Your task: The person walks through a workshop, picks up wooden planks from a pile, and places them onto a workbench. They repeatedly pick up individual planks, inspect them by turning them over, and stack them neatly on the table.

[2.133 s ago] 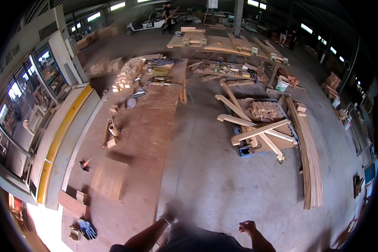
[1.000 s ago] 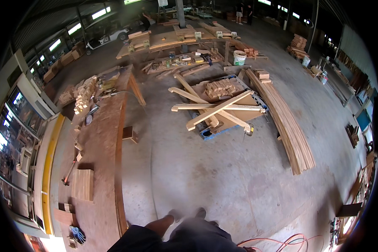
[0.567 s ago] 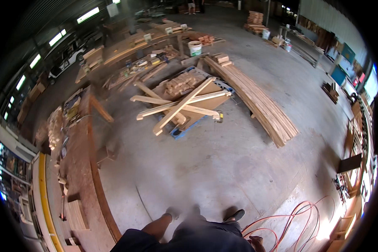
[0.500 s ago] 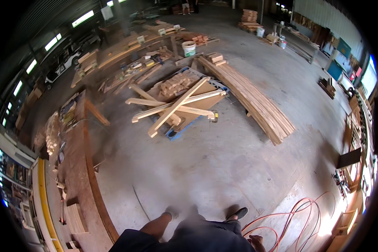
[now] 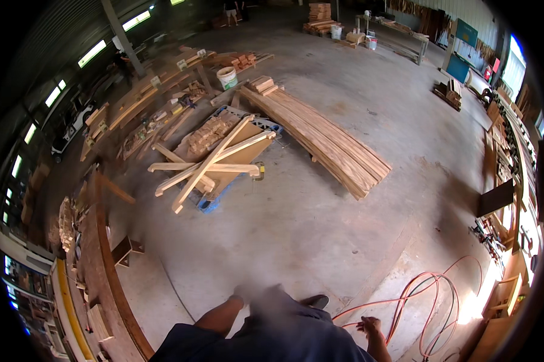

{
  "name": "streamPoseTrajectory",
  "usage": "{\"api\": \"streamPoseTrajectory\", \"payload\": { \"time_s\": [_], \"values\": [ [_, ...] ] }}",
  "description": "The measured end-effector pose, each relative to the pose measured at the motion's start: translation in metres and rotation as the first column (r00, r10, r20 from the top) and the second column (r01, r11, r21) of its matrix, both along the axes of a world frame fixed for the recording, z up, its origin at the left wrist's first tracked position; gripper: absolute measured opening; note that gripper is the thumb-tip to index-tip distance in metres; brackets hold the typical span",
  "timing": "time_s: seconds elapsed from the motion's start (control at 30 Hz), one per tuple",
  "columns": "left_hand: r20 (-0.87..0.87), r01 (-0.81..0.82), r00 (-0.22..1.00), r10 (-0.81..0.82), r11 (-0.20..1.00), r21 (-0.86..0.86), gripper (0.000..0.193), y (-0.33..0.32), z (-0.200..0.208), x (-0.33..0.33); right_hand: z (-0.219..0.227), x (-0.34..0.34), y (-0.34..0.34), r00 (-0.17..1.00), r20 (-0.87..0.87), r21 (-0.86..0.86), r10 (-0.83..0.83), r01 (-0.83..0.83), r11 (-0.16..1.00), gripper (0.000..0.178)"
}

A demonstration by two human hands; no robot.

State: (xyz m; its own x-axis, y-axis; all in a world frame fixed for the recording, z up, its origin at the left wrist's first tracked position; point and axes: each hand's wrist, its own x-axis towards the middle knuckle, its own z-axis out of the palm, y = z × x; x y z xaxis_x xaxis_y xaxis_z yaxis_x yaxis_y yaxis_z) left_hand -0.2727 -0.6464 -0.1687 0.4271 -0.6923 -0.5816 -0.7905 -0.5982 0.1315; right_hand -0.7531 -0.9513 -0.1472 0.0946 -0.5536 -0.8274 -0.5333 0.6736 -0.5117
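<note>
My right hand (image 5: 369, 326) hangs low beside my body, its fingers loosely bent and apart, with nothing visible in them. It is nearest to an orange-red hose (image 5: 399, 300) looped on the concrete floor. On the left, my forearm (image 5: 219, 317) reaches down from a dark sleeve. A blurred smear covers the left hand, so its fingers cannot be made out. Ahead of me, several pale wooden beams (image 5: 208, 164) lie crossed over a low pallet stack with a sheet of board and small wood blocks (image 5: 210, 134). Neither hand touches them.
A long stack of brown planks (image 5: 326, 136) lies right of the pallet. A white bucket (image 5: 227, 77) stands behind. Along the left runs a brown workbench edge (image 5: 111, 265), with a small dark box-like piece (image 5: 126, 249) beside it. Shelves with timber line the right.
The beams, pallet and planks have shifted left in my view as I turn right. My right hand has come further into view beside the hose.
</note>
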Motion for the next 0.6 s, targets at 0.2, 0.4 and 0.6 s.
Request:
{"api": "streamPoseTrajectory", "payload": {
  "time_s": [0.2,0.4,0.6],
  "values": [
    [-0.197,-0.134,0.973,0.117,0.988,-0.075,0.027,-0.069,0.005,-0.02,0.025,0.008,-0.082,0.975,0.162,-0.035,-0.153,0.161,0.986,0.026],
    [-0.347,-0.281,0.9,0.264,0.96,0.001,0.035,-0.137,0.021,-0.03,0.02,0.002,-0.149,0.938,0.216,0.04,-0.273,0.271,0.962,0.027],
    [-0.306,0.199,0.947,-0.099,0.928,0.316,0.03,-0.221,-0.022,-0.03,0.02,-0.031,-0.219,0.914,0.159,0.025,-0.374,0.375,0.927,0.021]
  ]
}}
